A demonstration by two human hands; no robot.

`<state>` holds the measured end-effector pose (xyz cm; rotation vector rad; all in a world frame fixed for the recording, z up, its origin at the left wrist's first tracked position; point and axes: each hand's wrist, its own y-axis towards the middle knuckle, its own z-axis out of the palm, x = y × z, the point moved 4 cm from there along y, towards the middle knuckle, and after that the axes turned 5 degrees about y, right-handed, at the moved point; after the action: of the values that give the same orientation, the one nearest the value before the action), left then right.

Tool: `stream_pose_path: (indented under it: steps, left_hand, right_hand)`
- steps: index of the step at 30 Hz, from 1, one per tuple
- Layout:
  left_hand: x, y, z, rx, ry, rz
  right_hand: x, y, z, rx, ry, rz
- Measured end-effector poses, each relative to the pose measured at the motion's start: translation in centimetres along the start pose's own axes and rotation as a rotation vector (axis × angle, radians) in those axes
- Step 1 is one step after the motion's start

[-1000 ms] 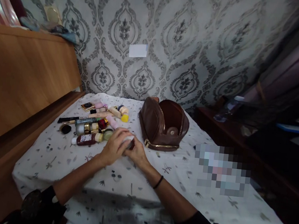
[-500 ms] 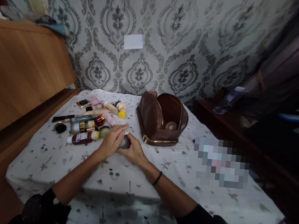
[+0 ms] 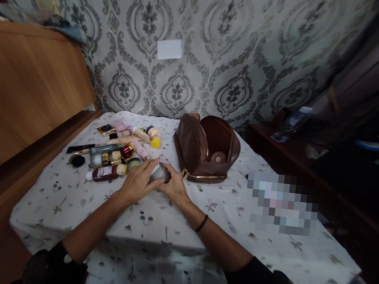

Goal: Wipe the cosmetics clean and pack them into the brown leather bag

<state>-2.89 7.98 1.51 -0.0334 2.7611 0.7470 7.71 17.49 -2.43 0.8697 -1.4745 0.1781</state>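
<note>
Between my two hands is a small greyish, see-through jar [image 3: 160, 172], tilted, with a white part at its left end. My left hand [image 3: 137, 182] has its fingers closed over that white end. On the other side, my right hand [image 3: 175, 186] wraps round the jar's body. Fingers cover much of it, so its full shape is hidden. Left of my hands lie cosmetics: a dark red bottle [image 3: 105, 173], a pink tube [image 3: 139, 148], a yellow-capped bottle [image 3: 155, 142] and makeup brushes [image 3: 82, 148]. A brown toiletry bag [image 3: 190, 149] stands unzipped beyond my right hand.
A white patterned cloth [image 3: 181, 222] covers the table. To the right lies a blurred-out item [image 3: 281, 203]. A clear plastic bottle [image 3: 289, 127] rests on a dark ledge past the table. A wooden panel [image 3: 31, 98] borders the left side.
The jar has tilted and more of its body shows between my hands. My left fingers have shifted around the white end. The bag and the cosmetics stay in place.
</note>
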Motion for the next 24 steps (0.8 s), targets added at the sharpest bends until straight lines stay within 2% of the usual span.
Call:
stream_pose_path:
  steps: [9,13,17,24]
  left_hand:
    - [-0.7,-1.1,1.0,-0.157,0.111,0.080]
    - [-1.2,-1.2,0.4,-0.247,0.082,0.128]
    - [-1.7,-1.2,-0.5,-0.252,0.050,0.193]
    - [-0.6,-0.8,-1.4,-0.307,0.007,0.075]
  right_hand:
    - [-0.1,-0.2,0.1,0.052,-0.126,-0.049]
    - [-0.4,-0.3,0.1,0.081,-0.158,-0.054]
    - [-0.3,-0.5,0.0,0.089,-0.149,-0.030]
    - [0.8,-0.7,0.3,0.094,-0.152,-0.043]
